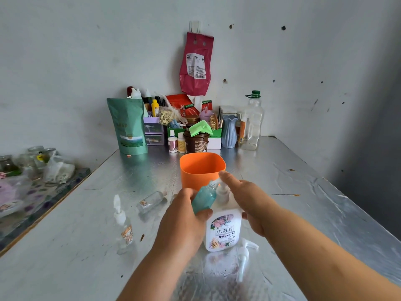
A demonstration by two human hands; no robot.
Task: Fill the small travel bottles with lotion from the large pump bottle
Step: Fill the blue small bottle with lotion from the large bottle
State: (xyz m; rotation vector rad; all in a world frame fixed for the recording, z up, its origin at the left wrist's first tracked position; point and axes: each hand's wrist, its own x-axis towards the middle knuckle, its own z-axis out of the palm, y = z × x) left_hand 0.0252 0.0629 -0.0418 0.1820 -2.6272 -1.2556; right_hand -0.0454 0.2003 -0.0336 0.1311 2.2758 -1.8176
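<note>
The large white pump bottle (223, 229) with a flowered label stands on the foil-covered table (303, 203). My right hand (245, 198) lies over its pump head, index finger stretched forward along the spout. My left hand (184, 218) grips a small teal travel bottle (204, 198), tilted with its neck up against the spout. A clear travel bottle (152, 202) lies on its side to the left. Another clear bottle with a white pump top (123, 227) stands upright nearer the left. A loose white pump cap (244, 259) lies to the right of the big bottle.
An orange square cup (201, 170) stands just behind the hands. Along the back wall sit a green pouch (128, 127), jars, a blue vase (229, 132) and a clear oil jug (251, 124). A lower side table (32, 183) with glass jars lies to the left.
</note>
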